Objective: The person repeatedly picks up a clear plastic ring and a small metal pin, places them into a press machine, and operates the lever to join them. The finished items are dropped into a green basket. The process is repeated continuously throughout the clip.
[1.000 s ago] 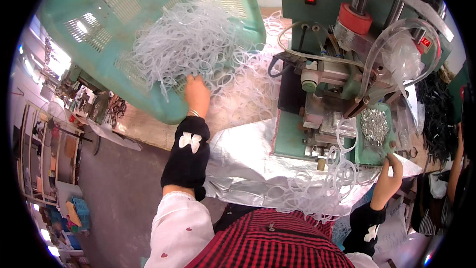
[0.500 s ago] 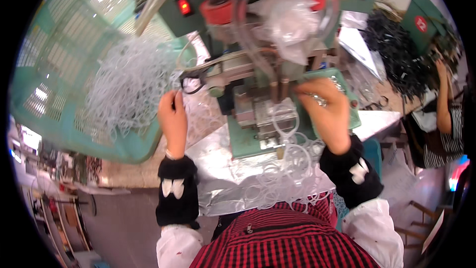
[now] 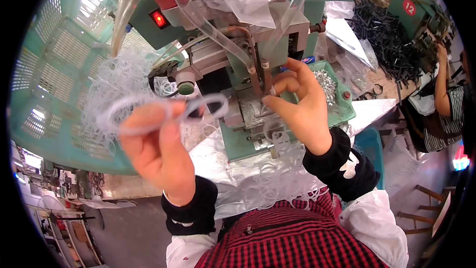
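Observation:
My left hand [image 3: 166, 154] is raised in front of the basket, its thumb and fingers closed on a translucent plastic strap [image 3: 210, 105]. The strap forms a loop on each side of the fingers and is slightly blurred. At the green bench machine [image 3: 253, 101], my right hand [image 3: 302, 104] has its thumb and fingertips pinched together beside two metal tubes [image 3: 260, 82]. Whatever lies between those fingertips is too small to make out. Below the machine's metal block, more translucent straps [image 3: 277, 183] are heaped on silvery sheeting near my lap.
A large green basket [image 3: 54, 84] on the left holds a pile of translucent straps [image 3: 111, 82]. Right of the machine sits a green tray [image 3: 342, 111] with small shiny metal pieces [image 3: 325, 87]. Black strips [image 3: 386, 39] lie farther right, near another person's arm [image 3: 442, 89].
My left hand has come toward me from the strap pile and now holds a strap up. My right hand has moved left from the metal-piece tray to the machine's tubes. The view has shifted slightly.

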`<action>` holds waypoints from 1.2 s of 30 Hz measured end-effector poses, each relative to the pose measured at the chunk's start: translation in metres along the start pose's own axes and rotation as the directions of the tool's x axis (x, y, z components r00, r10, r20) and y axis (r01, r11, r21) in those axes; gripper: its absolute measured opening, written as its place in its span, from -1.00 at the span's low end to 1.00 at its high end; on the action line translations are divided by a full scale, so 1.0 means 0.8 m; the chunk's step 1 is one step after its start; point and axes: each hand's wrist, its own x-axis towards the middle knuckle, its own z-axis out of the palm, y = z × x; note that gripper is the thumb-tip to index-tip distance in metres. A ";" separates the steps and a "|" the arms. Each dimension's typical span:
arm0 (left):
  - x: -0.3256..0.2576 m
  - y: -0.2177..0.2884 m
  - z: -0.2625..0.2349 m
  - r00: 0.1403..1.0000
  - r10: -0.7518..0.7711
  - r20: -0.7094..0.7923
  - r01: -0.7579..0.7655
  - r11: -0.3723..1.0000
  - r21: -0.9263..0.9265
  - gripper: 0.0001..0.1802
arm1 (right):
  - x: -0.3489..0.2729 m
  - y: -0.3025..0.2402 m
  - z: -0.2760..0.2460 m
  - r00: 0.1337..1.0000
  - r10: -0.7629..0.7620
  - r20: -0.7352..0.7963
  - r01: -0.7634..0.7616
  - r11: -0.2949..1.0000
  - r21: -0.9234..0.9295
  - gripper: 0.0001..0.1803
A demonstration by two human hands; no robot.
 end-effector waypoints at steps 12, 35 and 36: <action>-0.045 -0.035 0.013 0.629 0.458 0.629 -0.556 0.830 -0.049 -0.81 | -0.005 0.011 -0.062 0.995 0.100 0.014 -0.098 0.991 -0.091 -0.49; -0.055 -0.216 -0.341 0.610 -0.220 -0.762 0.573 0.786 0.231 -0.51 | -0.022 0.135 -0.119 0.966 -0.249 -0.065 0.100 0.594 -0.798 -0.83; -0.040 -0.240 -0.356 0.654 -0.120 -0.747 0.508 0.802 0.315 -0.51 | -0.018 0.130 -0.114 0.964 -0.264 -0.044 0.119 0.570 -0.813 -0.83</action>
